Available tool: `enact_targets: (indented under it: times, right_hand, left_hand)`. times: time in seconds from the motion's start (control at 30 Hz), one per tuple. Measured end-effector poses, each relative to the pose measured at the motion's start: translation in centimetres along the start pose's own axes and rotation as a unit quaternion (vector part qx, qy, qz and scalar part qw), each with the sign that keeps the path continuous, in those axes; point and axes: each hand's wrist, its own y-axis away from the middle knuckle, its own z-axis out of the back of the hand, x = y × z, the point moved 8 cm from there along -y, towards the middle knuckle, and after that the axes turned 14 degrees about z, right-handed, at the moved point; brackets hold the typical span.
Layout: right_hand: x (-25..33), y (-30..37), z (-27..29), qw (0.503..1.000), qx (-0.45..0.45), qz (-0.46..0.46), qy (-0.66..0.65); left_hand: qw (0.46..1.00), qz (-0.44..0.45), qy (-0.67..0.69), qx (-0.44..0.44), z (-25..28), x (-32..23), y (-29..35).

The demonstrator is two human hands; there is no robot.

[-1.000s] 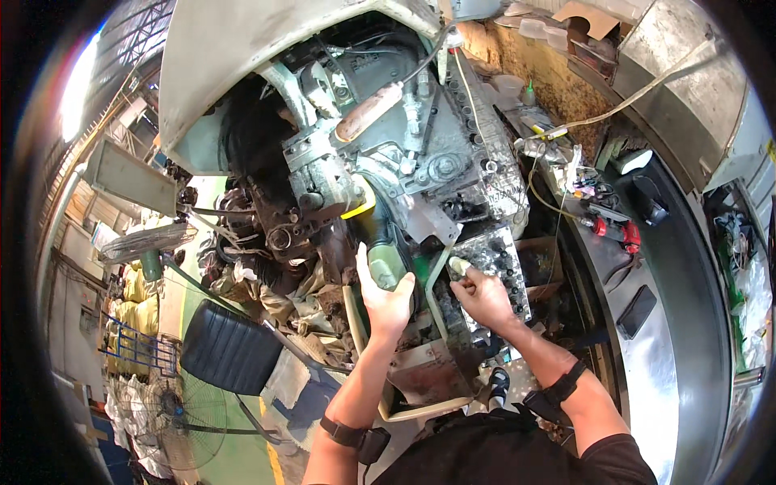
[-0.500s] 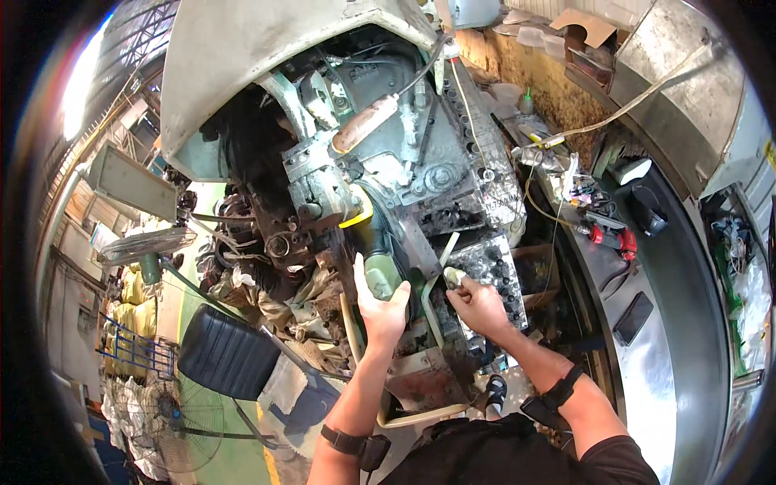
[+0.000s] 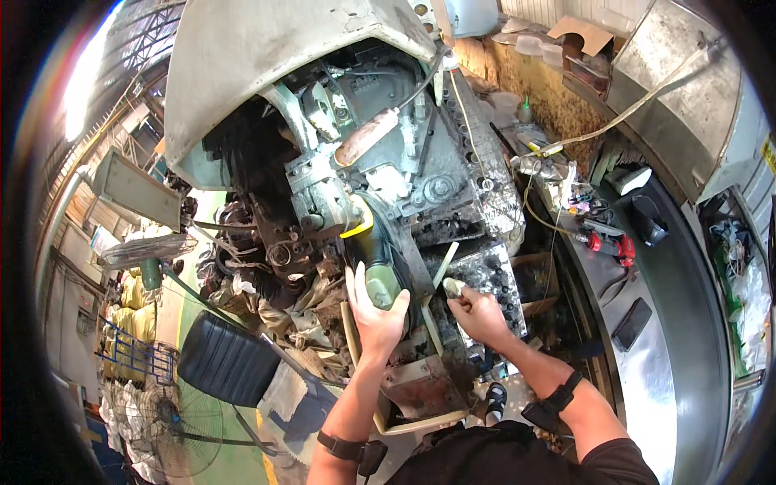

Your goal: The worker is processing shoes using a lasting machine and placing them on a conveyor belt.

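My left hand [image 3: 377,322] cups the rounded green end of a long dark piece [image 3: 383,286] that looks like a shoe on a last. Its fingers lie along the left side and its thumb presses the right. The far end of that piece, with a yellow band [image 3: 361,220], goes in under the metal head of a worn grey machine [image 3: 440,190]. To the right, my right hand [image 3: 478,314] is closed in a pinch around a small pale piece [image 3: 454,287], too small to name. This hand is beside a pale upright lever [image 3: 445,262], above a dirty metal block.
A wooden-handled tool [image 3: 368,139] hangs over the machine. On the metal bench to the right lie a red air tool [image 3: 612,246] and a black phone [image 3: 632,324]. A black-padded chair [image 3: 229,354] and a floor fan [image 3: 168,420] stand left, near piled scraps [image 3: 279,303].
The view has shifted slightly, so the machine appears a little lower. Both hands keep their grips, and the right hand sits slightly lower beside the lever.
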Motion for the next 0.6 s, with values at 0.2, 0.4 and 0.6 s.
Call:
enact_targets:
  times: [0.2,0.4,0.6]
  right_hand:
    - [-0.1,-0.2,0.2,1.0,0.004,-0.003,-0.025]
    - [0.3,-0.2,0.2,0.999,-0.007,0.014,-0.037]
    - [0.3,-0.2,0.2,0.998,-0.018,0.017,-0.057]
  left_hand:
    - [0.986,0.058,0.04,0.151,-0.1,-1.1,-2.3]
    - [0.993,-0.084,-0.046,0.075,1.1,-2.7,-2.3]
    - [0.989,-0.093,-0.008,0.113,0.3,-2.6,-3.8]
